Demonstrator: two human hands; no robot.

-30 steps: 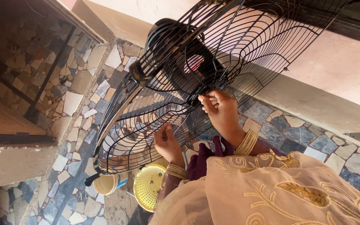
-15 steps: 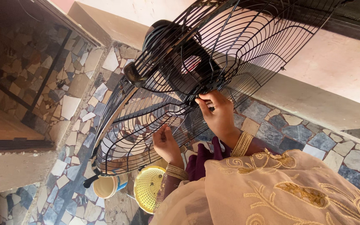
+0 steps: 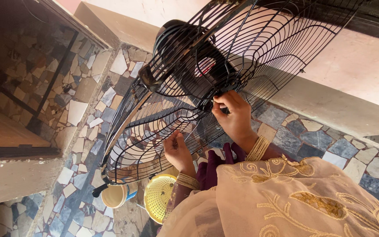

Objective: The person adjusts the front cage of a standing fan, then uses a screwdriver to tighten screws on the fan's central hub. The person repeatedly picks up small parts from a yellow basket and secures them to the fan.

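1. Fan guard (image 3: 242,57) — a large round cage of black wire, tilted and held up off the floor, filling the upper middle of the head view; thin ribs run out from its centre to a heavier outer ring.
2. Motor housing (image 3: 176,39) — a black rounded body behind the centre of the guard, seen through the wires.
3. Right hand (image 3: 233,116) — raised to the centre of the guard, fingers curled and pinched onto the wires beside the hub; what lies under the fingertips is too small to tell. A gold bangle (image 3: 258,148) sits on the wrist.
4. Left hand (image 3: 177,151) — lower, near the bottom part of the guard, fingers bent around the wire ribs in a light grasp; a second gold band circles this wrist.
5. Embroidered cloth (image 3: 303,197) — a pale peach garment with gold stitching, covering the lower right of the view in front of the arms.
6. Yellow strainer (image 3: 159,196) — a round perforated bowl on the floor just below the left hand.
7. Cream cup (image 3: 114,195) — beside the strainer, under the guard's lower rim.
8. Stone floor (image 3: 80,145) — irregular grey, white and tan pieces set as a mosaic, running up to a pale wall (image 3: 356,70).
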